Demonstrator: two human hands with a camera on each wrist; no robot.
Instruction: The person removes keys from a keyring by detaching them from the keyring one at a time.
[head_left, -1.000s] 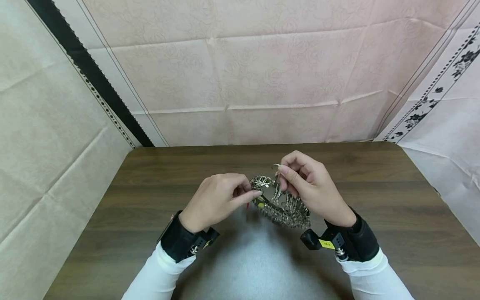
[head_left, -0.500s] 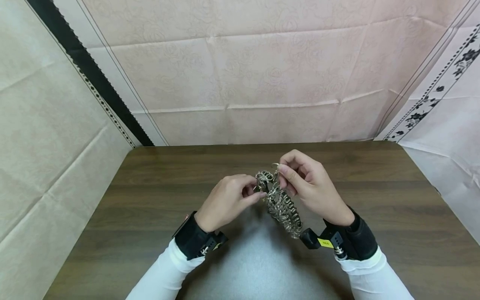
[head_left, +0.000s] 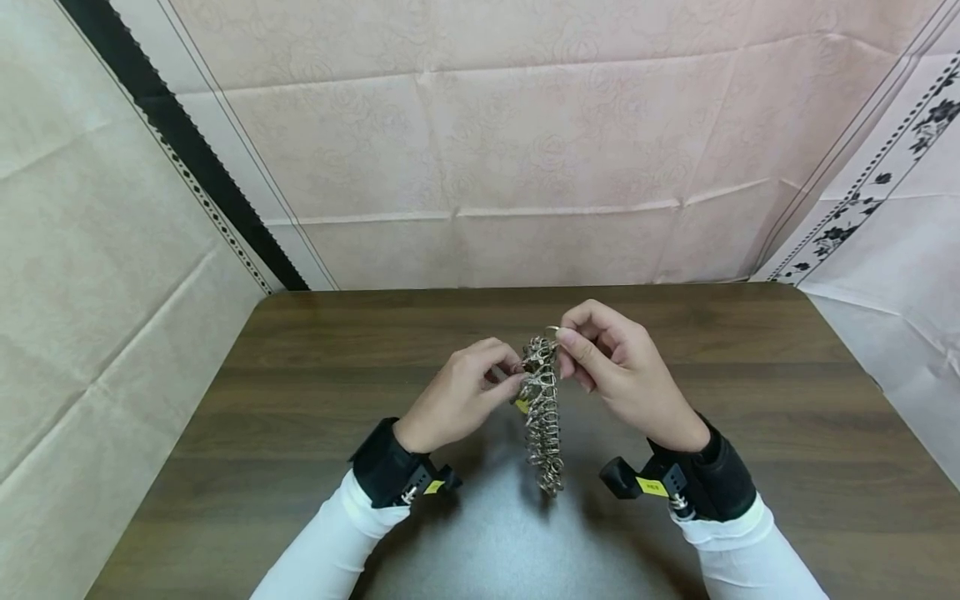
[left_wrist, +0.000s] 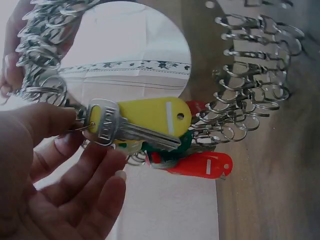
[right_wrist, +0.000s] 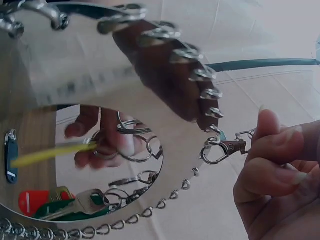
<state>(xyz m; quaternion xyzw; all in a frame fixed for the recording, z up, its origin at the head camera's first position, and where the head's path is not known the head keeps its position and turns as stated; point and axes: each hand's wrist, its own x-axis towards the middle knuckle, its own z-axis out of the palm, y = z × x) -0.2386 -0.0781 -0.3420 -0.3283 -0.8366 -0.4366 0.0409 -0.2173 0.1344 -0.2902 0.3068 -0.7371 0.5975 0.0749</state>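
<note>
Left hand (head_left: 463, 398) pinches a silver key (left_wrist: 120, 127) with yellow tag (left_wrist: 150, 114); right hand (head_left: 617, 367) pinches a small snap clip (right_wrist: 222, 148). Both sit on the big key ring (head_left: 542, 408), held above the table (head_left: 787, 392), centre, hanging toward the near edge. Looks fairly heavy, floppy, snag-prone; grip one clip or the ring itself, not loose loops.

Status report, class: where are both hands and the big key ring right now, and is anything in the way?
Left hand pinches a key with yellow tag. Right hand pinches a snap clip. Big key ring hangs between them above the table. Nothing in the way.
</note>
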